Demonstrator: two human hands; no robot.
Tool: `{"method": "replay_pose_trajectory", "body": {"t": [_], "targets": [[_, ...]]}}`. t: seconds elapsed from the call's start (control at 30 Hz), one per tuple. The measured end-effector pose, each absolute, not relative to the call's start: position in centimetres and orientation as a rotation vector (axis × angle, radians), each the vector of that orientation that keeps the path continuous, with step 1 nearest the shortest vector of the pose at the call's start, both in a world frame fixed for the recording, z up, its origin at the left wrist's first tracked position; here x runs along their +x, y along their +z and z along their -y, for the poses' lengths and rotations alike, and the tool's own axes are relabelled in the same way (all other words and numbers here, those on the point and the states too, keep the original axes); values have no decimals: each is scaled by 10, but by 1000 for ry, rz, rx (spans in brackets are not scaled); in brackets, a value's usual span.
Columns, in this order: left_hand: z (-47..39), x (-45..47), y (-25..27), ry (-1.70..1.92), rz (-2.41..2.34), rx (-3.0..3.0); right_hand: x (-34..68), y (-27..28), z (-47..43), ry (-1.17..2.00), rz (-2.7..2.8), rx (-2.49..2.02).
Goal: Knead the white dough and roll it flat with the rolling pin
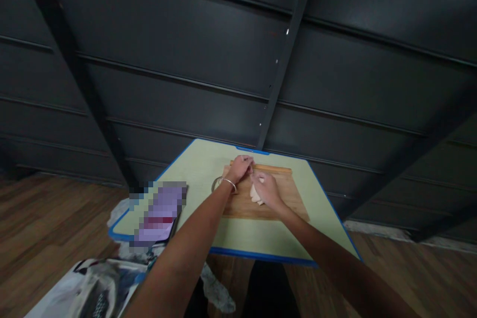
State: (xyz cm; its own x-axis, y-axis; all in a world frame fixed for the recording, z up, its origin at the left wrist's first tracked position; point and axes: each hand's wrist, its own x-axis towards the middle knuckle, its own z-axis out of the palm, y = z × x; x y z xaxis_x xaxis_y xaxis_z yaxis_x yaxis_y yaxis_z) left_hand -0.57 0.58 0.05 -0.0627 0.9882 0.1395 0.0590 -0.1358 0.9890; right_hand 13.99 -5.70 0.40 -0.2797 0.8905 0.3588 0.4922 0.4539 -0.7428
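A wooden board (294,198) lies on a pale green table with a blue rim. My left hand (242,168), with a bangle at its wrist, is closed over the far part of the board. Close beside it, the fingers of my right hand (266,190) are pinched together. A pale, soft-looking piece (255,196) shows under and beside my right hand; its kind is unclear. What the fingertips hold between them is too small to tell. A wooden stick (276,168) lies along the board's far edge, partly behind my left hand. Left of my wrist is a round, ring-like object (213,185), partly hidden.
The small table (257,238) stands against a dark panelled metal wall (194,79). A phone or tablet (162,211), blurred out, is propped at the table's left side. Bags and cloth (100,288) lie at the lower left. My knees are under the near edge.
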Motion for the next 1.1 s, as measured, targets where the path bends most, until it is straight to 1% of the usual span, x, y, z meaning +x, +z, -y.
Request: {"method": "replay_pose_trajectory", "body": {"t": [0.07, 0.17, 0.2, 0.33, 0.4, 0.43, 0.53, 0.7, 0.8, 0.87, 1.03, 1.1], "targets": [[-6, -6, 1, 1343, -1216, 1314, 132, -5, 54, 651, 1865, -1134], [-6, -7, 0, 1343, -1212, 1321, 134, -5, 45, 568, 1964, -1105], [-6, -7, 0, 1348, -1208, 1326, 137, -2, 41, 491, 2034, -1100], [-7, -8, -2, 1407, -1173, 1331, 153, 12, 25, 4, 2341, -1002], [-8, -7, -4, 1427, -1185, 1312, 156, 14, 22, -111, 2412, -951], [-9, -7, -4, 1430, -1188, 1306, 156, 14, 22, -110, 2421, -937], [-9, -6, -5, 1420, -1161, 1293, 157, 12, 29, 70, 2364, -905], [-5, -8, -1, 1379, -1151, 1318, 166, 13, 46, 570, 2172, -840], [-5, -8, 0, 1363, -1159, 1339, 166, 14, 48, 786, 2062, -862], [-7, -7, -2, 1347, -1167, 1325, 160, 13, 48, 839, 2008, -933], [-11, -7, -7, 1344, -1193, 1328, 144, 6, 48, 773, 1886, -1062], [-11, -6, -8, 1362, -1190, 1352, 143, 3, 46, 801, 1848, -1080]]}}
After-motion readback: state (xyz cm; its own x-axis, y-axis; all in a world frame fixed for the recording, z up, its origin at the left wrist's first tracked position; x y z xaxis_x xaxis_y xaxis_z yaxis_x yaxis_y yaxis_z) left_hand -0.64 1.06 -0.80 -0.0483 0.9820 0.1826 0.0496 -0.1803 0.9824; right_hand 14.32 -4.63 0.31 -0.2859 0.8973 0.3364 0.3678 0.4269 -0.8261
